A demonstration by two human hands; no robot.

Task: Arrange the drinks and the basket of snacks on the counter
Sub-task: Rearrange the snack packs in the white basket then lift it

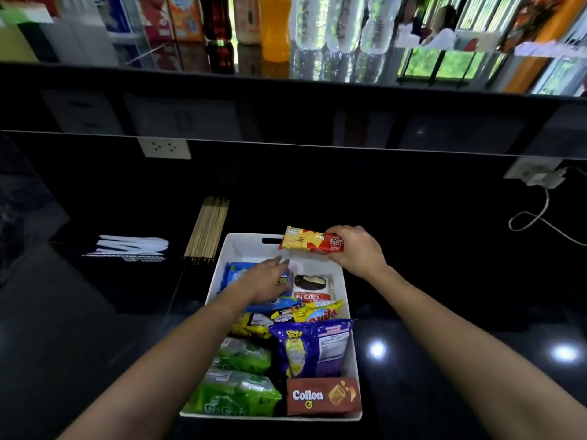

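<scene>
A white basket full of snack packs sits on the dark lower counter in front of me. My right hand grips a red and yellow biscuit pack over the basket's far right corner. My left hand lies flat with straight fingers on a blue snack pack inside the basket. Other packs in it include a Choco Pie pack, a purple bag, green bags and a brown Collon box. Drink bottles, among them an orange one, stand on the raised counter at the back.
A bundle of wooden skewers lies left of the basket, with white plastic cutlery further left. A white cable runs from a wall socket at the right. Another socket sits on the back panel.
</scene>
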